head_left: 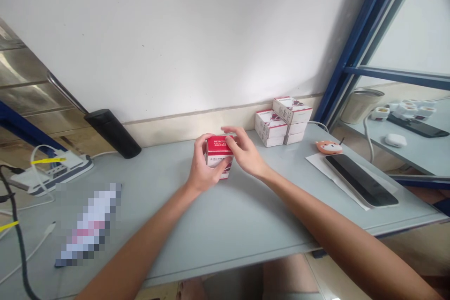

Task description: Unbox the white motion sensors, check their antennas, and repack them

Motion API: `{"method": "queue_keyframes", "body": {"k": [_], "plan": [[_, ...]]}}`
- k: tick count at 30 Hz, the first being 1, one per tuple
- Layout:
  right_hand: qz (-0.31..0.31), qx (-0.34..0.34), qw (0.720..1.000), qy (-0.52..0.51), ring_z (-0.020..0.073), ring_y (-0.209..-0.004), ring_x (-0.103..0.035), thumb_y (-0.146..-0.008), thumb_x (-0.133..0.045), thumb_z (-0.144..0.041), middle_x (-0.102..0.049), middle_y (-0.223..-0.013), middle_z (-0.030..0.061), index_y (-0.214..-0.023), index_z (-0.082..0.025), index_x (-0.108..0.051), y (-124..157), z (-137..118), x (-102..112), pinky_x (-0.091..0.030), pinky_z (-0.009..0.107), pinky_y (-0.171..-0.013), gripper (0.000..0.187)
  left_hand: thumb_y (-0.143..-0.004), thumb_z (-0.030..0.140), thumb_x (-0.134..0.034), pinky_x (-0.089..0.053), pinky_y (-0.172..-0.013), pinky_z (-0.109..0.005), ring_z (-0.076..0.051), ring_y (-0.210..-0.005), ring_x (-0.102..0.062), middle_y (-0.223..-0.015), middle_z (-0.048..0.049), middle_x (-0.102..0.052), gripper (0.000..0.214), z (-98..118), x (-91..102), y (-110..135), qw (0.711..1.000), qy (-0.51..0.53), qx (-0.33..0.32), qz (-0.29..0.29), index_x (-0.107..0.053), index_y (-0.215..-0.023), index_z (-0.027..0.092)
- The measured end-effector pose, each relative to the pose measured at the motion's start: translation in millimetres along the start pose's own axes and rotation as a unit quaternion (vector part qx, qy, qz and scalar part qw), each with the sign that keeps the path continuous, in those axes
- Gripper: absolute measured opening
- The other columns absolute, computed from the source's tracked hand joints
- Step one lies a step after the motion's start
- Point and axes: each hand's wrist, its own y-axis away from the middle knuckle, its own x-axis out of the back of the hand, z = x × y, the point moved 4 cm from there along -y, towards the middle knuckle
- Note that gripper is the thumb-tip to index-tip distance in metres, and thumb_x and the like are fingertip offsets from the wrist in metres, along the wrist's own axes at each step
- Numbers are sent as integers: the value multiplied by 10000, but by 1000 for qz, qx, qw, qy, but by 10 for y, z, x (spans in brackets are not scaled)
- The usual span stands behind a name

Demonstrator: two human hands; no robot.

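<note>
A small red and white cardboard box (220, 146) stands upright on the grey table, its red top printed with "DETECTO…". My left hand (206, 166) is wrapped round its left side and near face, with the thumb across the front. Over the box's right edge, my right hand (248, 152) has its thumb or a finger at the red top. The other fingers of that hand are spread and partly lifted, with none wrapped round the box. The far side of the box is hidden.
Similar white and red boxes (270, 126) are stacked by the wall. Right of them lie an orange animal-shaped item (328, 146), white paper (316, 166) and a phone (362, 180). A black cylinder (113, 133), power strip (59, 173), cables and a blurred-out item (89, 225) are at left.
</note>
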Motion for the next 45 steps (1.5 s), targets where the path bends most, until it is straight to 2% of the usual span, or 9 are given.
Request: {"method": "queue_keyframes", "body": {"k": [5, 10, 15, 21, 25, 29, 35, 41, 45], "plan": [[-5, -70, 994, -80, 181, -948, -632, -959, -586, -464, -668, -996, 4, -964, -232, -622, 24, -17, -84, -515, 311, -872, 235, -849, 320, -816, -590, -1013, -438, -285, -1311, -599, -1418, -134, -518, 685, -21, 22, -18, 999, -25, -35, 12, -400, -1392, 275], [14, -162, 978, -127, 177, -862, -630, -902, -624, -348, -621, -880, -60, -1315, -326, -511, 12, 50, -104, -501, 306, -811, 428, -818, 346, -837, -620, -931, -407, -271, -1248, -652, -1399, -133, -542, 644, -60, 42, -22, 1000, -15, 10, 8, -412, -1296, 273], [-8, -73, 994, -76, 201, -1028, -638, -1014, -507, -556, -674, -1054, 1, -1108, -271, -639, 25, 75, -90, -512, 329, -910, 328, -825, 420, -828, -611, -710, -314, -176, -821, -723, -1045, -12, -660, 662, -77, 28, -28, 990, 52, 129, -34, -366, -1279, 287], [-103, -68, 992, -13, 219, -1051, -673, -984, -626, -590, -683, -1272, 47, -1554, -324, -413, 74, 181, -135, -566, 377, -933, 664, -861, 425, -787, -567, -679, -281, -148, -728, -680, -918, 34, -655, 601, -144, 120, -103, 986, 36, 159, -33, -374, -1273, 283], [-59, -60, 996, 1, 208, -960, -689, -976, -631, -585, -704, -1142, 55, -1497, -289, -486, 7, 264, -116, -580, 366, -877, 617, -884, 422, -774, -600, -800, -326, -181, -902, -706, -1107, -32, -665, 619, -203, 166, -131, 987, 3, 149, -56, -392, -1350, 279], [32, -94, 995, -12, 197, -927, -688, -956, -621, -636, -722, -1065, 47, -1412, -252, -521, -66, 382, 38, -580, 350, -841, 604, -834, 368, -829, -624, -929, -399, -251, -1155, -692, -1496, -148, -484, 1029, -273, 129, -58, 978, -21, 141, -151, -184, -1635, 343], [78, -133, 988, 15, 206, -929, -720, -946, -569, -722, -762, -1027, 58, -1364, -232, -537, -96, 514, 223, -578, 325, -767, 645, -721, 418, -927, -620, -989, -468, -355, -1354, -606, -1734, -78, -191, 1105, -276, 137, -12, 947, -172, 88, -258, -311, -1636, 476], [48, -91, 988, 118, 238, -972, -723, -1011, -528, -627, -769, -1159, 64, -1480, -281, -553, -100, 529, 284, -541, 422, -940, 582, -830, 377, -840, -597, -967, -407, -304, -1263, -672, -1588, -36, -541, 907, -347, 155, -56, 943, -219, 99, -229, -397, -1618, 441], [46, 18, 942, 332, 293, -1087, -709, -1048, -489, -438, -757, -1245, 96, -1506, -269, -548, -130, 349, 381, -510, 476, -1013, 492, -891, 394, -763, -534, -1067, -459, -333, -1295, -642, -1485, -73, -631, 689, -491, 216, -68, 941, -258, 129, -178, -538, -1540, 351]]}}
